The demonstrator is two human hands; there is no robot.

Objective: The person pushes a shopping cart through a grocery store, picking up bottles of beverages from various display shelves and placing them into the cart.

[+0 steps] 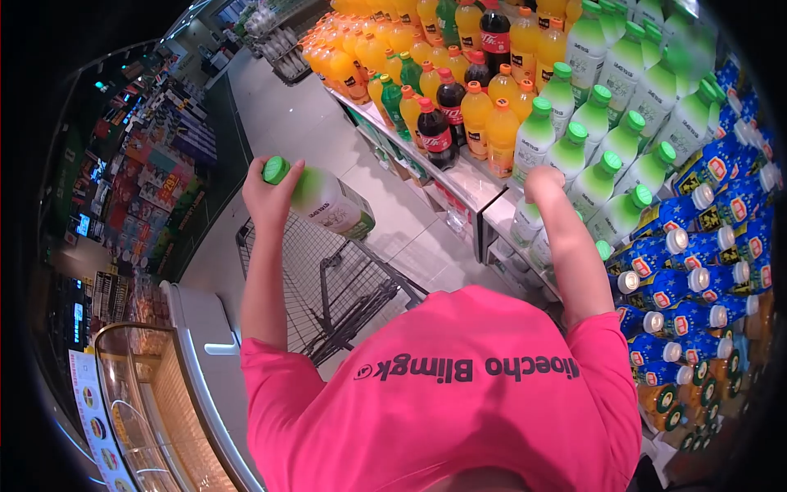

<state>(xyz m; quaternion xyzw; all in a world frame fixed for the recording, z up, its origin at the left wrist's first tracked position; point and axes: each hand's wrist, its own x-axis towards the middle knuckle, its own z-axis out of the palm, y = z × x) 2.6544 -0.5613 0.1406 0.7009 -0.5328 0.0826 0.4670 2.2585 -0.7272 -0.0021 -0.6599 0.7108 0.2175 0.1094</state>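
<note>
At the shelf's front edge (498, 211), our right hand (545, 183) curls, hold unclear, while our left hand (275, 193) pinches one bottle (332, 202) already off-shelf, similar bottles (592, 190) remaining there.

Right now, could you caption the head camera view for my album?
Left hand holding a green-capped bottle near a shopping cart, right hand among matching bottles.

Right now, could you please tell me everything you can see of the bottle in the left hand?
The bottle looks like plastic, with a round green cap in place, green shoulders fading into a white body, dark lettering, and a greenish picture toward the base. It is tilted, its cap toward the picture's upper left and its base toward the lower right. The left hand grips it near the cap. In this view it overlaps the wire cart.
</note>
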